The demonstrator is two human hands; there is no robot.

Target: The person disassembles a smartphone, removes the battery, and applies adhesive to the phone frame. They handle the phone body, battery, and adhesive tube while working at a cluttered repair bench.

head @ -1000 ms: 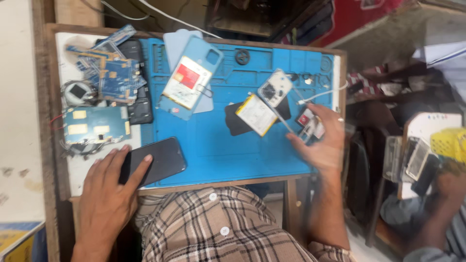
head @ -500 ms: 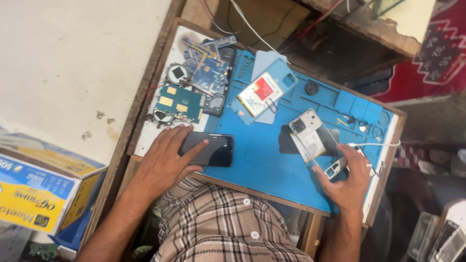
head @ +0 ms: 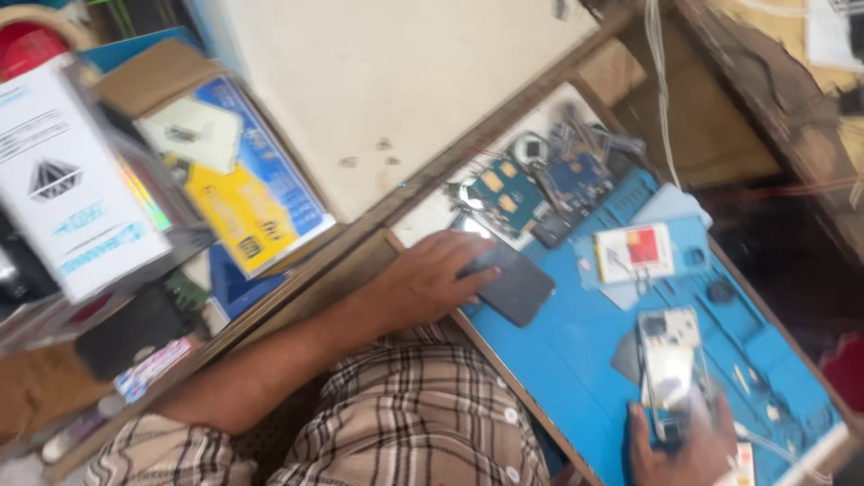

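hands on phones at the repair mat

left hand (head: 432, 281) is lying flat w/ fingers loosely spread on a dark phone (head: 513, 283) at the near edge of the blue work mat (head: 576, 360). right hand (head: 679, 445) is gripping the lower end of an opened white phone (head: 670, 360); its fingers are blurred, can't tell their spread. circuit boards (head: 540, 184) are sitting just beyond the dark phone.

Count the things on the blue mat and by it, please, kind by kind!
Dark phones under the left hand: 1
Opened phones by the right hand: 1
Circuit boards: 2
Red and white cards: 1
Total: 5
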